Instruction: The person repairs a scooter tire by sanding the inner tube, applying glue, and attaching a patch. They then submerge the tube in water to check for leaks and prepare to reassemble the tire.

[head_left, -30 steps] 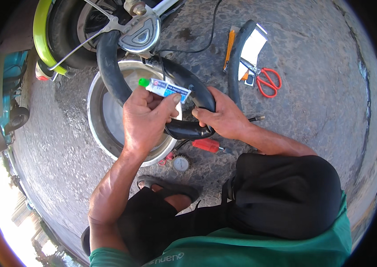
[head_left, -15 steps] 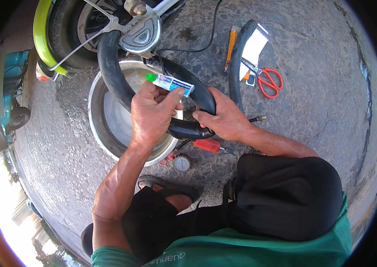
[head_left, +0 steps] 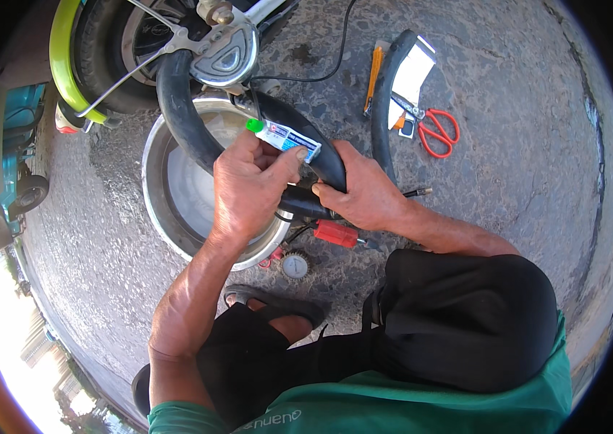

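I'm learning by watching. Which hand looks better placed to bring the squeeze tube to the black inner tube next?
Likely the left hand: it pinches the green-capped squeeze tube near the black inner tube, which the right hand grips.

teal vehicle (head_left: 10, 168), left | red-handled scissors (head_left: 420, 113) | round gauge (head_left: 295, 266) near sandal (head_left: 290, 308)

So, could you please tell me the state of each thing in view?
Small tube, green cap on, in left grip
Inner tube, bent, in right grip
Basin, upright, below inner tube
Scissors, lying untouched, open or shut unclear
Black strip, curved, unheld
Red-handled tool, lying down
Dial gauge, face up
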`<state>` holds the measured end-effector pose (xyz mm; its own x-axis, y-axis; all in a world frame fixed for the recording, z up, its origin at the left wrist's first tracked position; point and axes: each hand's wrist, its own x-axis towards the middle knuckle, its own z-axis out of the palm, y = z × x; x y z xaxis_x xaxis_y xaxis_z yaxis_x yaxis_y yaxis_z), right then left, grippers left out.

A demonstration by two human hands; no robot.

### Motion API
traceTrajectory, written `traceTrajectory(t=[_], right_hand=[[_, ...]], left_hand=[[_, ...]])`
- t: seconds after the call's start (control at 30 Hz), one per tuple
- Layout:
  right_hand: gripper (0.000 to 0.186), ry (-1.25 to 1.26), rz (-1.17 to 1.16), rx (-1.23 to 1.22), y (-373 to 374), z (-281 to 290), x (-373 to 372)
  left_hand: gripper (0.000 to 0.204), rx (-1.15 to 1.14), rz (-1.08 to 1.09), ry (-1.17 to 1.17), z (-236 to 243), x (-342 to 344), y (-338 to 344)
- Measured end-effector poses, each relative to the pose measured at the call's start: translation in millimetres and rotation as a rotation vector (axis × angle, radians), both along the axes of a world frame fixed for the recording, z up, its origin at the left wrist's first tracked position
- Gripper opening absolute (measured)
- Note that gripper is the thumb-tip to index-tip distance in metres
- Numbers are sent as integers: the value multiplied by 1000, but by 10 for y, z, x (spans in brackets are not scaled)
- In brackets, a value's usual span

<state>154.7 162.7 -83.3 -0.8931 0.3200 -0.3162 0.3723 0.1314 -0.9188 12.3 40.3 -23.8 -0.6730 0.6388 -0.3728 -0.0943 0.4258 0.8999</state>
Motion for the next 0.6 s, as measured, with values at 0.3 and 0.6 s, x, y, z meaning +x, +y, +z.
traceTrajectory(t=[0.3, 0.6], right_hand=[[55, 3, 19, 31, -3, -27, -4], [56, 0, 25, 37, 23, 10, -5]], left_hand=[[19, -30, -30, 71, 3, 6, 3], [24, 22, -48, 106, -17, -15, -21]])
